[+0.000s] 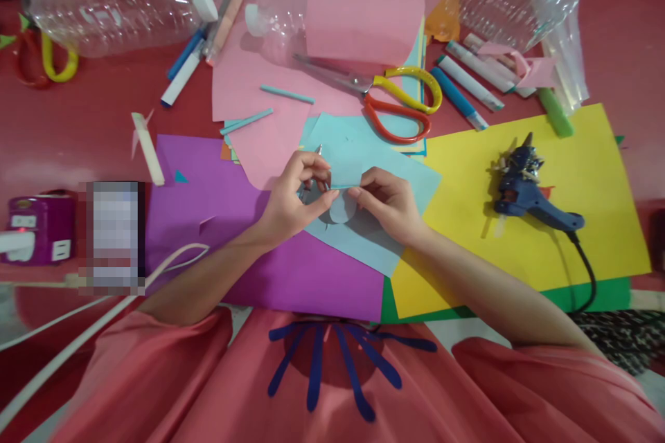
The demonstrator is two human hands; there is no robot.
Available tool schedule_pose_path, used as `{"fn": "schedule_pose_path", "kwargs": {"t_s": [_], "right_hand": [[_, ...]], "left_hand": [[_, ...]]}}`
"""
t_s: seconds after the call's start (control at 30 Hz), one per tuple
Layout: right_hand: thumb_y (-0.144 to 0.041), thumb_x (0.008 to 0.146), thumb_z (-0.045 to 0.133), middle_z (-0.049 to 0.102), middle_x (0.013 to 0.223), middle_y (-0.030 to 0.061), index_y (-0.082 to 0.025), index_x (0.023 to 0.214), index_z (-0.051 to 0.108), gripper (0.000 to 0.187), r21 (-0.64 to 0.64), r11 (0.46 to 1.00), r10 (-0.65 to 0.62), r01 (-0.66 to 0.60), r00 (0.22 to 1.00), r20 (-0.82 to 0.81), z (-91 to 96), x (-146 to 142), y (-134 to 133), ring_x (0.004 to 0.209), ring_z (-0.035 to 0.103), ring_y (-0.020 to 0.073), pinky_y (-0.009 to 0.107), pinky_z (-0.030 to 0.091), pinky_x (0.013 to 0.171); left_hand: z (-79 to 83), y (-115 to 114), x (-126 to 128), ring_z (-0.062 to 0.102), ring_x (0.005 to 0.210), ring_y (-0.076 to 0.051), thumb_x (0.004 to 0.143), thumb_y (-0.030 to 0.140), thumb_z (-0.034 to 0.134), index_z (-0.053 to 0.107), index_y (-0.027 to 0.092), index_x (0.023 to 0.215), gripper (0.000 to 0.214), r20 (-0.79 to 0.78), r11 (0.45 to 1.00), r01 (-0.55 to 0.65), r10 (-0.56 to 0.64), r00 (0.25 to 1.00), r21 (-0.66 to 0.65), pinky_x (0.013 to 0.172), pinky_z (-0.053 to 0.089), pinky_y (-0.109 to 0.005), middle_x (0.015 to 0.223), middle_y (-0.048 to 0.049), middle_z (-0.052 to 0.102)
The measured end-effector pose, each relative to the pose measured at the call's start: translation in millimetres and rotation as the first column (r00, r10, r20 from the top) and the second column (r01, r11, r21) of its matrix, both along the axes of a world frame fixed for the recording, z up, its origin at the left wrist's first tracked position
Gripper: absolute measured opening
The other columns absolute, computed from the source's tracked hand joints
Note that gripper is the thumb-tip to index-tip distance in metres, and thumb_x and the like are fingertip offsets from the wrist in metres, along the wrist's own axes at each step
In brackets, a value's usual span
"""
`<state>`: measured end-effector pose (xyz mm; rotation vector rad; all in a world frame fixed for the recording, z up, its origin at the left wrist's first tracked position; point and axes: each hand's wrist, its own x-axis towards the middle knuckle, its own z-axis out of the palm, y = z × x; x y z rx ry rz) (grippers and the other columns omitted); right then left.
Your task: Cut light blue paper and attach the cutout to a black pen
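Note:
A small piece of light blue paper (pixel 346 172) is pinched between my two hands, its lower edge folded or rolled into a narrow strip. My left hand (pixel 297 188) grips its left end, and my right hand (pixel 391 202) grips the right end with thumb and fingers. Behind my left fingers a thin metal-tipped tool (pixel 319 149) pokes out, mostly hidden. Under both hands lies a larger light blue sheet (pixel 384 249), with a pale round shape (pixel 343 209) just below the fold. Scissors (pixel 364 86) with yellow and red handles rest beyond my hands, beside thin rolled blue paper sticks (pixel 287 94).
A glue gun (pixel 535 201) lies on yellow paper (pixel 587 152) at right, its cord trailing down. Purple paper (pixel 208 180), a phone (pixel 115 235) and a purple power adapter (pixel 41 228) are at left. Plastic bottles (pixel 119 17), markers (pixel 470 83) and a pink-wrapped bottle (pixel 364 24) stand farther back.

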<state>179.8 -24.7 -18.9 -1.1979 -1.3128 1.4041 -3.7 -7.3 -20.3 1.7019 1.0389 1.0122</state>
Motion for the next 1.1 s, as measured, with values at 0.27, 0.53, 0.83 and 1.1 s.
{"fn": "schedule_pose_path", "kwargs": {"t_s": [0.27,0.53,0.83,1.1], "right_hand": [[-0.053,0.081,0.070,0.046,0.056,-0.0050,-0.021,0.068,0.052,0.039,0.015,0.999,0.040,-0.041,0.999,0.034,-0.9,1.2,0.6,0.051,0.041,0.0087,0.024,0.032,0.048],[-0.046,0.081,0.071,0.044,0.053,-0.0067,-0.021,0.067,0.051,0.035,0.008,0.998,0.059,-0.059,0.998,0.035,0.8,2.2,1.8,0.048,0.034,0.0070,0.025,0.030,0.047],[-0.048,0.081,0.071,0.042,0.054,-0.0067,-0.021,0.066,0.049,0.038,-0.015,0.997,0.071,-0.070,0.997,0.028,-0.3,2.6,2.0,0.049,0.034,0.0071,0.024,0.028,0.047],[-0.043,0.081,0.071,0.039,0.054,-0.0077,-0.021,0.066,0.048,0.035,-0.016,0.996,0.084,-0.084,0.996,0.030,1.6,1.0,0.5,0.049,0.031,0.0063,0.024,0.027,0.047]], "left_hand": [[-0.2,-2.0,0.7,0.061,0.067,-0.009,0.085,0.032,0.068,0.046,0.024,0.096,0.026,-0.025,0.998,-0.026,0.027,0.999,0.054,0.065,0.047,-0.023,0.074,0.0059,0.060],[1.2,-0.7,-0.4,0.060,0.064,-0.008,0.084,0.025,0.069,0.045,0.024,0.094,0.026,0.037,1.000,0.013,-0.012,0.999,-0.010,0.066,0.048,-0.023,0.068,0.0083,0.057],[2.8,0.7,0.1,0.058,0.065,-0.010,0.086,0.032,0.066,0.052,0.021,0.079,0.019,-0.086,0.999,0.039,-0.038,0.996,0.009,0.062,0.046,-0.023,0.068,0.0042,0.060],[3.5,0.0,-1.7,0.055,0.063,-0.011,0.095,0.044,0.056,0.053,0.020,0.068,0.036,-0.280,0.982,0.049,0.005,0.960,0.184,0.064,0.044,-0.025,0.063,0.0026,0.059]]}}
